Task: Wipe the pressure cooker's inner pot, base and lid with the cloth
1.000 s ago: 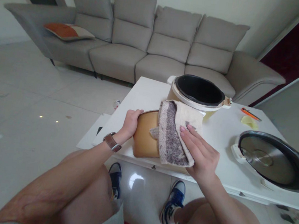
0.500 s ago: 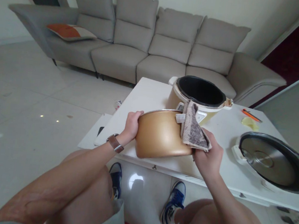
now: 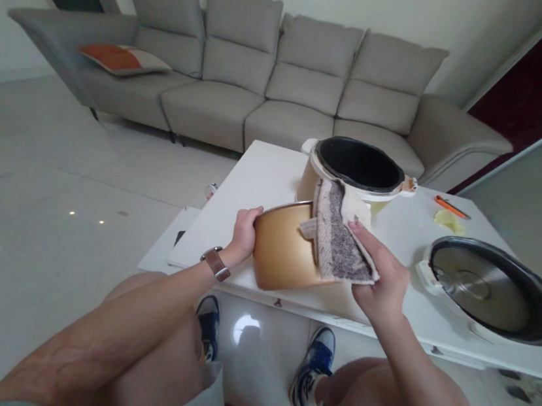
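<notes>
A gold inner pot (image 3: 281,247) is held tilted over the front of the white table. My left hand (image 3: 246,234) grips its left rim, thumb on top and fingers out of sight. In my right hand (image 3: 385,276) is a grey and cream cloth (image 3: 343,238), pressed against the pot's right side, with a small white label at its left edge. The thumb lies over the cloth; the other fingers are partly hidden. Just behind the pot stands the cooker body (image 3: 359,164), its dark cavity uncovered.
To the right on the white table (image 3: 260,169) lies a round cooker lid (image 3: 492,289), inner face up. Behind it are an orange utility knife (image 3: 451,207) and a yellowish scrap (image 3: 449,221). A grey sofa (image 3: 223,111) stands beyond the table.
My right hand has come up along the pot's right side, with its thumb now over the cloth. More of the cloth covers the pot. My left hand keeps its hold on the rim.
</notes>
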Demonstrator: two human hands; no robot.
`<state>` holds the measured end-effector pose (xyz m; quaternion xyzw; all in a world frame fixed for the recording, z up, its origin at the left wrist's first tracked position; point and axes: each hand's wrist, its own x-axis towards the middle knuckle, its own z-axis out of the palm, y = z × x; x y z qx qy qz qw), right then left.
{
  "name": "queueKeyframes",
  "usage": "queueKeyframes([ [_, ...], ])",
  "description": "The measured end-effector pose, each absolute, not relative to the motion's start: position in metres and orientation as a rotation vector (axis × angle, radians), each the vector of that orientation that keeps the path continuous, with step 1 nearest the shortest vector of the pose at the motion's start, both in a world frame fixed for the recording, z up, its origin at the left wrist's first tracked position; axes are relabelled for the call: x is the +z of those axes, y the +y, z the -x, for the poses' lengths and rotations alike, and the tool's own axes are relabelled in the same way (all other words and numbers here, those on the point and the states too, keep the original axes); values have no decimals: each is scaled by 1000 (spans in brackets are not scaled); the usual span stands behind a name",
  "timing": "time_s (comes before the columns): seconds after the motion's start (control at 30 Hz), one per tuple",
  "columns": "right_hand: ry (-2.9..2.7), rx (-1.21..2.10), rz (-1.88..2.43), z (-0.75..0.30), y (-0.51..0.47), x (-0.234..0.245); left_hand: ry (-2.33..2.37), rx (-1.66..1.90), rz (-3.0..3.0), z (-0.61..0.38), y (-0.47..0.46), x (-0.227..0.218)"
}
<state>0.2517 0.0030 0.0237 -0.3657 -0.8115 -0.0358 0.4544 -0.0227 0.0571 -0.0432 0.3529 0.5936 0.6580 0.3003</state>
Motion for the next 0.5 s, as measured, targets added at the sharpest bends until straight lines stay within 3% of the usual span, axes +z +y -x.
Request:
queueKeyframes([
  [0.27,-1789,138,1352,-266,16,13,1548,1714,-903,19,59,-35],
  [0.5,-1848,-11,1300,-256,5,10,1550,1535,-1169,22,52,-9],
])
